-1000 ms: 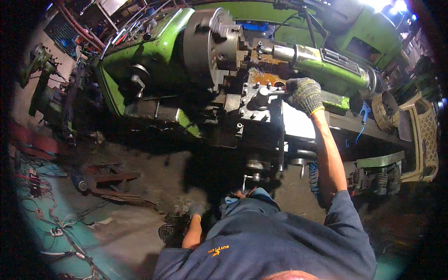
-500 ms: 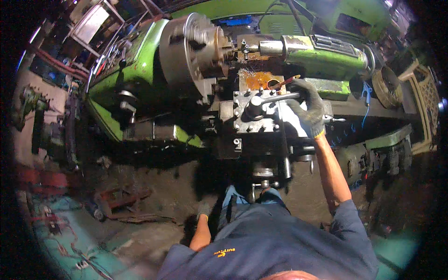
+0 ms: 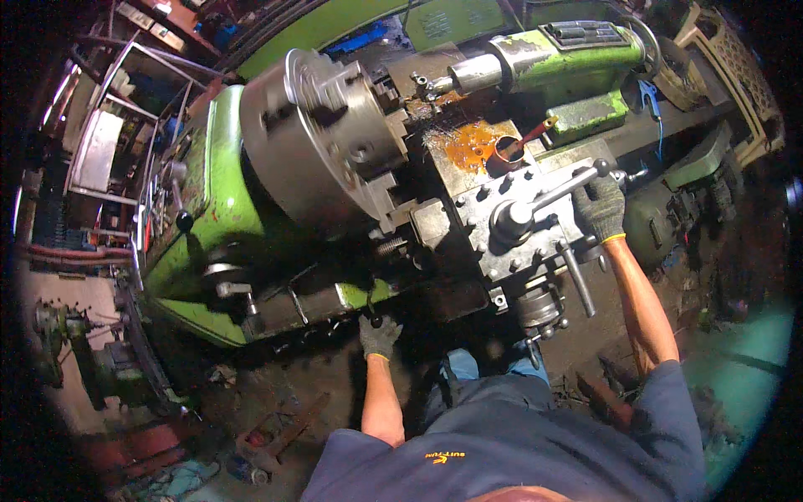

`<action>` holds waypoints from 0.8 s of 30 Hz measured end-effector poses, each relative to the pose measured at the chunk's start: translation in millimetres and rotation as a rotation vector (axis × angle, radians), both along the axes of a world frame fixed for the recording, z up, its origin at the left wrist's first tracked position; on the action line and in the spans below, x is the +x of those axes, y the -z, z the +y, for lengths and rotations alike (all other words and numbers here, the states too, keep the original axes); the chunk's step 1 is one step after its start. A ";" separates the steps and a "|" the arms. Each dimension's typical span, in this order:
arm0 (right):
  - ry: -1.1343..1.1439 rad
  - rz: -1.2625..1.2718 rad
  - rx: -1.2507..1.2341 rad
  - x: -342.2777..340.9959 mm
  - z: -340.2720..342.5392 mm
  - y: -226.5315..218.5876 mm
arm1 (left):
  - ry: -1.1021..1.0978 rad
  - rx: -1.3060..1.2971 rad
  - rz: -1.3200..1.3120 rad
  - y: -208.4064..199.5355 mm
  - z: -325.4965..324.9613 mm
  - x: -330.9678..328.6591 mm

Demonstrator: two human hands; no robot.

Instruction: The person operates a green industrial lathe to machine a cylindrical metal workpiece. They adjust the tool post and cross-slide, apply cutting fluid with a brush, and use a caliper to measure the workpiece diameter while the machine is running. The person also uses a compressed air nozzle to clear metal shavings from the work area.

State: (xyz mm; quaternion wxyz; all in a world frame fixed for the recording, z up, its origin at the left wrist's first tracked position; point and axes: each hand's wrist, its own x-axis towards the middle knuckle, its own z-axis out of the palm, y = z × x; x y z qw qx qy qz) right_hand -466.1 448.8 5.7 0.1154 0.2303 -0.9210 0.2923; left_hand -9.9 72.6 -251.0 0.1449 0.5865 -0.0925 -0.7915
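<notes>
My left hand, in a dark grey knit glove, is at the front of a green lathe, its fingers around a short lever with a black knob. My right hand, gloved alike, is curled at the right side of the square tool post, just under the ball end of its clamping lever. What its fingers hold is hidden. Behind the tool post stands a small round pot with a red-handled brush leaning in it. The large chuck is partly blurred.
To the right of the chuck stands the green tailstock. Brown oil wets the slide behind the tool post. A handwheel juts out toward me. Metal pieces lie on the floor; a beige plastic chair is at far right.
My left hand has risen from beside my body to the lever at the lathe's front. My right hand has moved off the top of the clamping lever to below its end. The view has shifted and tilted.
</notes>
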 end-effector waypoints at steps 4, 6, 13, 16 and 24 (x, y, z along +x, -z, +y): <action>0.027 -0.010 -0.030 -2.8 3.1 8.0 | 0.014 -0.009 0.094 -22.8 -11.7 -28.4; 0.030 -0.053 -0.068 -2.3 1.4 8.2 | 0.038 -0.003 0.081 -22.1 -17.3 -34.1; -0.022 0.018 -0.074 -7.6 5.4 19.5 | 0.210 -0.177 -0.180 -49.5 -35.5 -62.5; -0.014 0.008 -0.082 -6.7 4.6 16.1 | 0.212 -0.148 -0.195 -51.3 -37.0 -63.4; -0.046 0.116 0.005 -8.7 7.1 15.1 | 0.245 -0.125 -0.267 -41.9 -43.1 -61.5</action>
